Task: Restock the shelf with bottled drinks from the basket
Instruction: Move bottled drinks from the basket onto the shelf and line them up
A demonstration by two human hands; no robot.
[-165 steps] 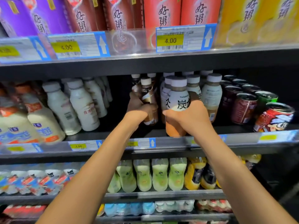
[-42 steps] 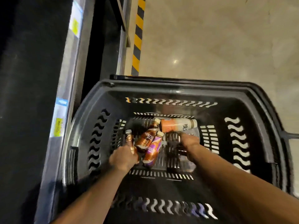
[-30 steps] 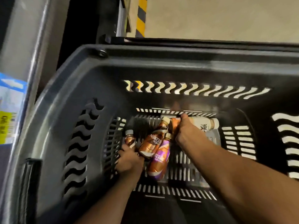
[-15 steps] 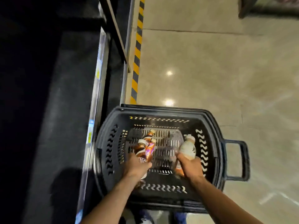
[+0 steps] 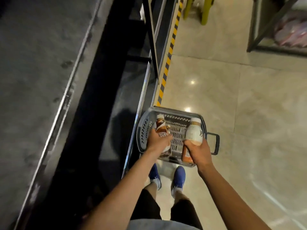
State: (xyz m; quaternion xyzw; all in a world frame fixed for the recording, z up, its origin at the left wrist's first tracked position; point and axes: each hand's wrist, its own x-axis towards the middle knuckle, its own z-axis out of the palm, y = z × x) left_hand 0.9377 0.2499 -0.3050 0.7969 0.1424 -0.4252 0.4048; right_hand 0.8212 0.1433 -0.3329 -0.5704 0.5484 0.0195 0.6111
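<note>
A dark plastic basket (image 5: 143, 130) stands on the floor beside the shelf unit, just ahead of my feet. My left hand (image 5: 157, 140) grips a brown coffee bottle (image 5: 160, 126) with a pale cap, raised above the basket's left side. My right hand (image 5: 197, 151) holds a larger white bottle with an orange bottom (image 5: 194, 132), upright over the basket's right side. The basket floor between the two bottles shows bare grating; any other bottles are hidden behind my hands.
The dark shelf unit (image 5: 99, 100) runs along the left, its metal front edge close to the basket. Yellow-black hazard tape (image 5: 167, 63) marks the floor. A yellow-green stool (image 5: 196, 9) and another rack (image 5: 279, 25) stand farther off. My blue shoes (image 5: 178, 178) are near the basket.
Both hands have risen out of the basket with a bottle each, and my head has moved up, so the basket looks smaller and farther below.
</note>
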